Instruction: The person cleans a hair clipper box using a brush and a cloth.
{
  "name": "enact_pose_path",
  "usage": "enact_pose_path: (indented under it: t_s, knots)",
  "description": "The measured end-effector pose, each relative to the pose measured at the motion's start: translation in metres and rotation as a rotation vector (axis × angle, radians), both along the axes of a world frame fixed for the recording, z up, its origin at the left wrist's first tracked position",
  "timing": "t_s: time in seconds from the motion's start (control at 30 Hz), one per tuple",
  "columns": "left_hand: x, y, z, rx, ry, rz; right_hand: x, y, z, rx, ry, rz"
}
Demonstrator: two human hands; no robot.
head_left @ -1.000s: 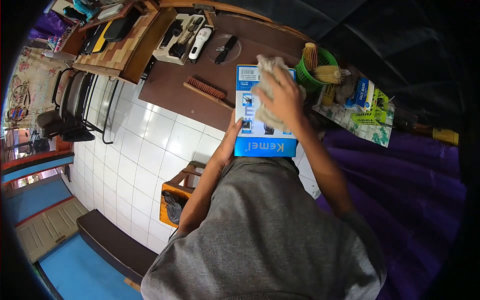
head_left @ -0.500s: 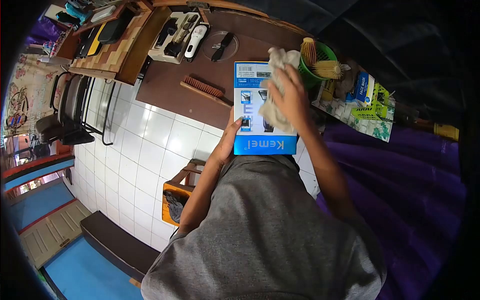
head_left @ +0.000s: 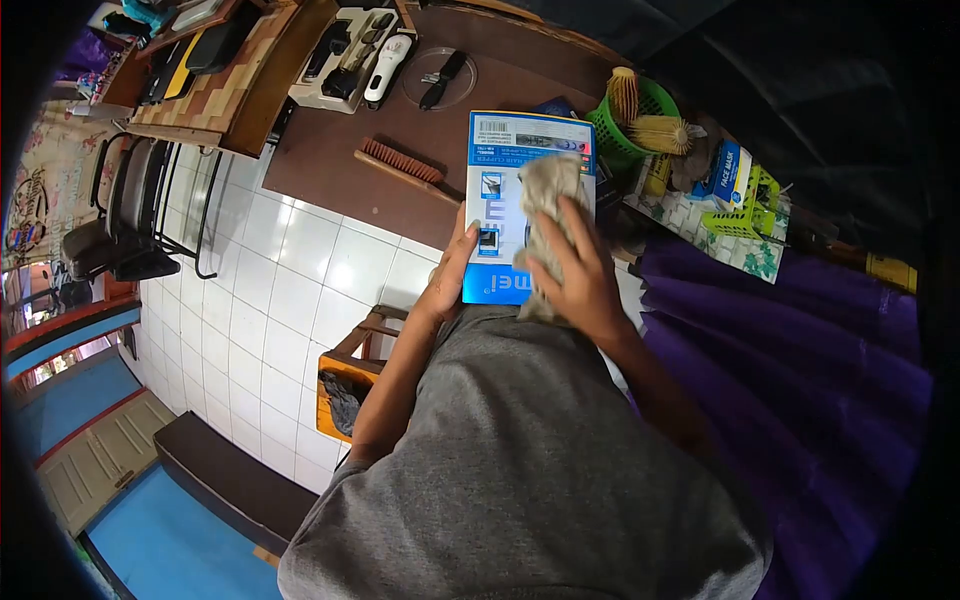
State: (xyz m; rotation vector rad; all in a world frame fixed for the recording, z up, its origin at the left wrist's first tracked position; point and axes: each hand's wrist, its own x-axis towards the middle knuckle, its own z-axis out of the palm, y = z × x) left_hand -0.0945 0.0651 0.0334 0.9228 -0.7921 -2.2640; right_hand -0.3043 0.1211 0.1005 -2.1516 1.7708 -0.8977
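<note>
A blue and white Kemei hair clipper box (head_left: 493,215) is held up in front of my body, its lettering upside down. My left hand (head_left: 452,272) grips the box's left edge, thumb on the front face. A crumpled beige cloth (head_left: 553,185) lies against the right part of the box, covering some of its picture and lettering. Over the cloth, my right hand (head_left: 578,270) presses it to the box, the fingers bent on the fabric.
Behind the box, a brown table (head_left: 330,165) bears a wooden brush (head_left: 400,167), a white clipper (head_left: 388,70), a tray of clippers (head_left: 341,60) and a round dish (head_left: 441,80). A green basket (head_left: 612,140) holds brushes. A stool (head_left: 326,405) stands at lower left.
My right hand and the cloth have moved down the box, from its upper right to its lower right. The view has shifted slightly.
</note>
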Motion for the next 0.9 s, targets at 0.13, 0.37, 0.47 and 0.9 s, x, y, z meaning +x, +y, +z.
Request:
enact_pose_path:
  t_s: [0.13,0.37,0.47,0.9]
  knots:
    - [0.005,0.000,-0.018,0.001,-0.054,-0.003,0.004,0.023,-0.002,0.064,-0.029,0.005]
    - [0.002,0.001,-0.023,-0.006,-0.073,-0.004,-0.016,-0.093,-0.020,-0.139,-0.005,-0.243]
    - [-0.001,0.001,-0.023,-0.086,-0.064,0.004,-0.020,-0.134,-0.029,-0.149,-0.018,-0.344]
    - [-0.001,-0.002,-0.016,-0.142,-0.032,-0.009,0.012,0.018,0.002,-0.014,0.035,-0.028]
